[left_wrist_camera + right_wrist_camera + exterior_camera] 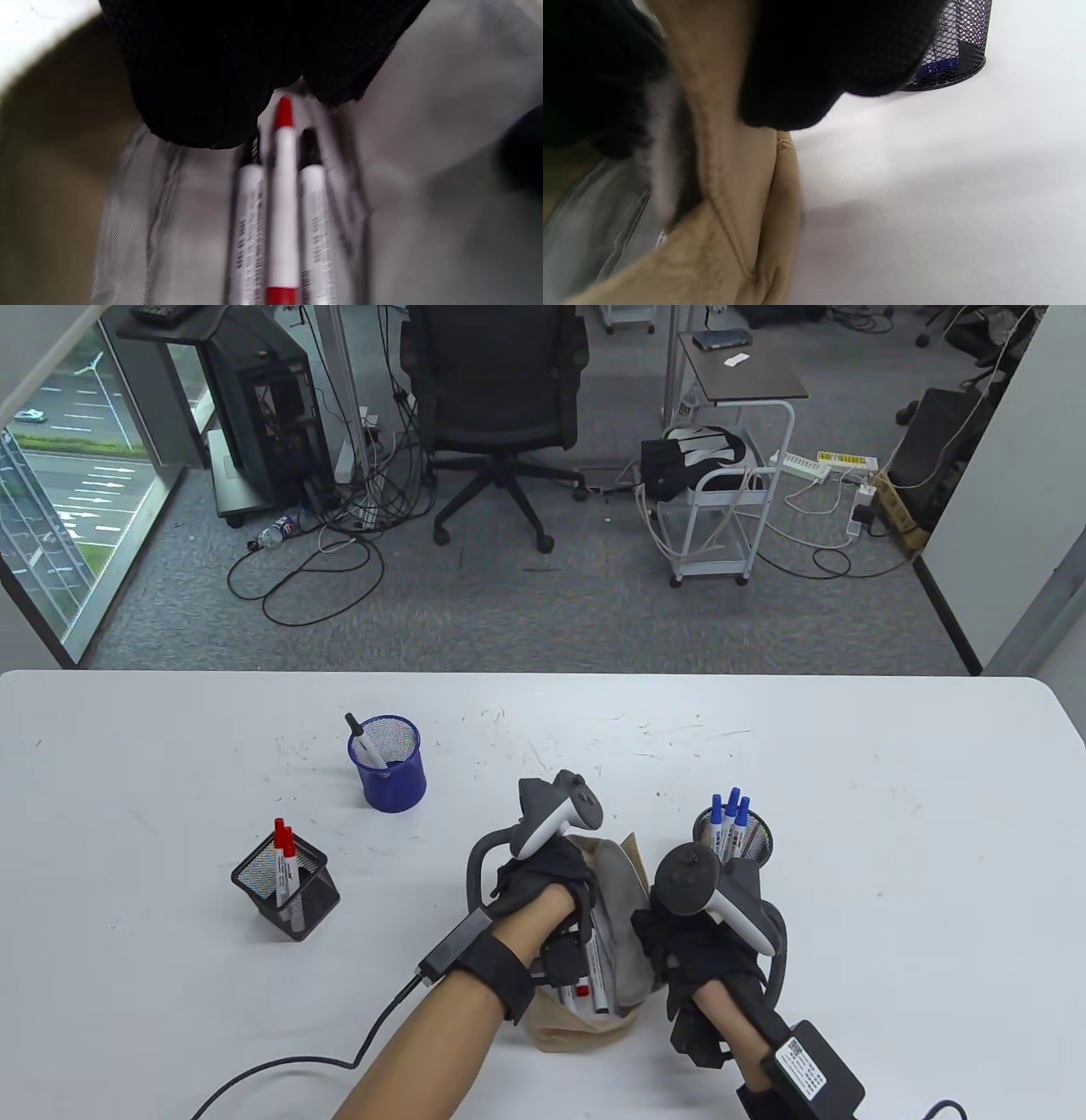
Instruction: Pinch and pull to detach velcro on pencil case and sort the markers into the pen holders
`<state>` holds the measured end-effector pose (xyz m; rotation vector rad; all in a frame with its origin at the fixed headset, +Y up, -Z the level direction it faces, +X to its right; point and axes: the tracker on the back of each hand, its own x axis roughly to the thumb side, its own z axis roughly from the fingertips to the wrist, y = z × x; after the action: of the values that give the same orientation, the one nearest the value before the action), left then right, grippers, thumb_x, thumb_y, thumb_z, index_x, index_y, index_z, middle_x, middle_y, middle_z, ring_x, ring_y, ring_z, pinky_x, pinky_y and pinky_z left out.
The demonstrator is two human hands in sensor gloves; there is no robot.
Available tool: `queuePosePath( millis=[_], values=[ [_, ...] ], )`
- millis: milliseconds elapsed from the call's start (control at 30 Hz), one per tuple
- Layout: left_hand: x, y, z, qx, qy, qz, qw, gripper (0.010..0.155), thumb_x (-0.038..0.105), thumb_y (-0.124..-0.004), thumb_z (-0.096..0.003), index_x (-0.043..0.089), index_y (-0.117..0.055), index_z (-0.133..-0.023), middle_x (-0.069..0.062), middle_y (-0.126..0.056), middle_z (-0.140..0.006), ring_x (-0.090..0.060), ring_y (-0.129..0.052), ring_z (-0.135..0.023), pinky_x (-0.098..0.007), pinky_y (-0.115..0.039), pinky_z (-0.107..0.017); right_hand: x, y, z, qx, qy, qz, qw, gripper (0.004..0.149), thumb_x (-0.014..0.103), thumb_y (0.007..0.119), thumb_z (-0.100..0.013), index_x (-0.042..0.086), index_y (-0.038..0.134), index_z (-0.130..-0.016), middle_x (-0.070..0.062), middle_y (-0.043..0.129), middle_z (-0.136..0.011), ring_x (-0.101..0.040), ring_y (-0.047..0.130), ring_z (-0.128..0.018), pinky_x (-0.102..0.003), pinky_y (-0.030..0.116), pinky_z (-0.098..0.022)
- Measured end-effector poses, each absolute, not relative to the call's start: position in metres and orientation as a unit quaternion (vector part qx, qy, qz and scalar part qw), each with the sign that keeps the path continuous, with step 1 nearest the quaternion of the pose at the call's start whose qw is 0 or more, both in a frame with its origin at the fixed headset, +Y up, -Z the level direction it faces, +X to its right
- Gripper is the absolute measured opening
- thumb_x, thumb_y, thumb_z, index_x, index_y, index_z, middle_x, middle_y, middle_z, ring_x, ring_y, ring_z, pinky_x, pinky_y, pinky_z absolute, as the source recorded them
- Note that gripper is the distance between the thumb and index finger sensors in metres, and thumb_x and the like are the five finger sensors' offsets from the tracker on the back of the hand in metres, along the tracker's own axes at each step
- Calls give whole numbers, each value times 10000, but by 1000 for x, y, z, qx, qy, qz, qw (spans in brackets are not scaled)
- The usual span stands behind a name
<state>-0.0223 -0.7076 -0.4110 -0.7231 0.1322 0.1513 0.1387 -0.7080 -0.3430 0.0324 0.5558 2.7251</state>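
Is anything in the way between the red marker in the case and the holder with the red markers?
Nothing visible: bare table lies between the red marker in the pencil case and the square holder.

An office: swivel chair [496, 407], computer tower [263, 415], floor cables [322, 577]
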Motion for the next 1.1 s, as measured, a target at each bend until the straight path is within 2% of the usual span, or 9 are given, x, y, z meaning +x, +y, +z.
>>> queuePosePath(
  millis=[133, 167, 333, 467, 633, 767, 900, 1000, 1100],
  values=[
    [-13, -738, -416, -374, 93, 14, 923, 774, 469, -929, -451, 54, -723, -1071, -177, -989, -892, -329, -1094, -676, -328, -1014, -390, 139, -708, -343, 12, 196, 964, 178, 544, 317, 845, -502, -51, 782, -897, -146, 1041, -621, -151, 1052, -199, -292, 886, -150],
    [-10, -737, -417, -336, 99, -6, 937, 782, 463, -935, -444, 70, -715, -1083, -161, -1022, -862, -335, -1107, -650, -341, -1011, -384, 139, -708, -343, 11, 196, 964, 178, 545, 318, 845, -502, -51, 781, -899, -145, 1039, -623, -151, 1051, -199, -292, 885, -151],
    [0, -745, -421, -321, 95, -72, 939, 768, 457, -970, -417, 119, -752, -1071, -112, -1054, -810, -285, -1125, -585, -324, -1003, -373, 139, -708, -343, 11, 199, 963, 180, 545, 317, 845, -502, -52, 782, -897, -145, 1040, -622, -151, 1052, -199, -292, 885, -151],
    [2, -748, -419, -325, 90, -80, 938, 801, 490, -963, -406, 111, -725, -1070, -67, -1066, -755, -224, -1133, -488, -295, -995, -327, 139, -708, -343, 11, 199, 963, 179, 544, 316, 846, -501, -52, 781, -898, -146, 1041, -621, -152, 1052, -199, -292, 886, -150],
    [-3, -749, -418, -322, 87, -68, 940, 808, 506, -965, -392, 130, -724, -1066, 8, -1074, -709, -174, -1129, -440, -276, -988, -304, 139, -708, -343, 11, 198, 964, 179, 544, 316, 846, -502, -52, 782, -898, -146, 1040, -622, -151, 1052, -199, -292, 886, -151],
    [-3, -749, -415, -316, 77, -67, 943, 811, 498, -961, -400, 113, -710, -1068, 8, -1072, -704, -175, -1126, -431, -276, -987, -299, 139, -708, -343, 11, 196, 965, 176, 542, 315, 845, -503, -51, 782, -897, -144, 1041, -621, -150, 1052, -198, -291, 886, -150],
    [-13, -725, -416, -301, 58, 6, 952, 708, 447, -973, -404, 137, -801, -1017, -25, -1098, -686, -181, -1145, -403, -270, -1003, -275, 138, -708, -343, 11, 195, 965, 176, 544, 316, 846, -502, -52, 783, -897, -146, 1040, -621, -150, 1052, -198, -291, 886, -150],
    [-31, -680, -423, -248, 43, 95, 963, 579, 432, -983, -399, 176, -917, -914, -39, -1119, -667, -185, -1163, -379, -266, -1017, -255, 138, -708, -343, 11, 196, 965, 176, 543, 315, 846, -502, -53, 783, -896, -145, 1041, -620, -150, 1052, -198, -291, 886, -149],
    [-60, -626, -440, -180, 53, 155, 970, 521, 430, -985, -399, 197, -958, -864, -38, -1125, -666, -183, -1172, -377, -260, -1026, -252, 138, -708, -343, 11, 196, 965, 176, 543, 315, 846, -502, -52, 783, -897, -146, 1040, -620, -150, 1052, -198, -291, 886, -150]
  ],
)
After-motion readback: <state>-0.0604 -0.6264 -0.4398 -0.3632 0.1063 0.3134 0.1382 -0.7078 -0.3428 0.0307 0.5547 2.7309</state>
